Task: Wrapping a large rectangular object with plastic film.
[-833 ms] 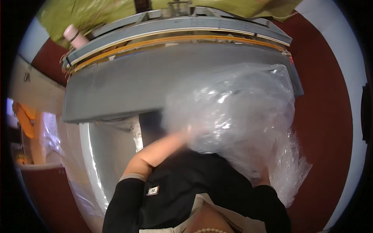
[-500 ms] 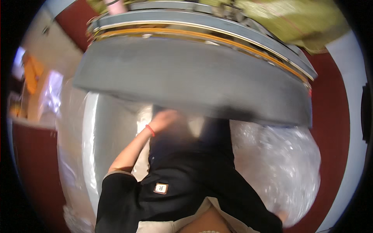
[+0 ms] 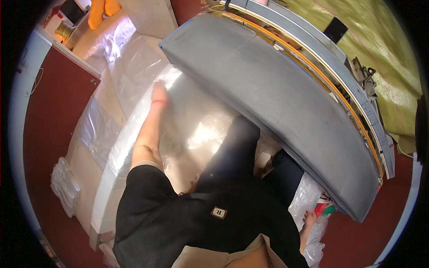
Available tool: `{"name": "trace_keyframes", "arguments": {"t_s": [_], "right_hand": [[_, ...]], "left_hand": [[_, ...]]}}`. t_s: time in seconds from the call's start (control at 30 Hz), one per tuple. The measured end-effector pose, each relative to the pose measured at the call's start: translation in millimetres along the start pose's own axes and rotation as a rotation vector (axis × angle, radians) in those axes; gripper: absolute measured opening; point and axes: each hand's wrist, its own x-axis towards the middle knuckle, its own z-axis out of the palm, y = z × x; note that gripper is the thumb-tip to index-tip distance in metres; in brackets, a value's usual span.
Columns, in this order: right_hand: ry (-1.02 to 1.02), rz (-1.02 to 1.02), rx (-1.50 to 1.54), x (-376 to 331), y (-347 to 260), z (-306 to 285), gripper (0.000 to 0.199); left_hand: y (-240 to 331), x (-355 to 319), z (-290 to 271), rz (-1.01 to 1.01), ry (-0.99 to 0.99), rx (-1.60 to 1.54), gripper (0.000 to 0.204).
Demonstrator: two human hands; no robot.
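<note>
My left hand [image 3: 159, 93]: blurred, grip I cannot tell | clear film [image 3: 205, 134]: spreads rightward from it | my right hand [image 3: 309, 219]: grip unclear, crumpled plastic [image 3: 305, 196] beside | step, judged: film handling | calls for: light touch

Two hands, and there they were: one left hand [image 3: 159, 92], one right hand [image 3: 309, 218]! One red bracelet [image 3: 158, 102] made the tally, then one shirt patch [image 3: 218, 212], two black sleeves [image 3: 145, 192] and two dark trouser legs [image 3: 232, 154]. It was one grey padded board [image 3: 268, 98], one black rectangle [image 3: 335, 30], one yellow-green sheet [image 3: 371, 44], two orange items [image 3: 96, 14], one folded plastic stack [image 3: 65, 186]! Clear plastic layers [image 3: 136, 69] overlapped too much to count.
</note>
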Motion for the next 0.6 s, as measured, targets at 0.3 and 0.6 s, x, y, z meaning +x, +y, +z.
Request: {"name": "trace_keyframes", "arguments": {"t_s": [0.3,0.6], "right_hand": [[-0.087,-1.159,-0.748,-83,-245,153,0.025],[-0.876,-1.062,0.04,-203,-347,283,0.027]], "left_hand": [[20,-91,-77,-0.209,-0.121,-0.341,0.006],[283,-191,-158,0.443,-0.35,-1.288,0.003]]}}
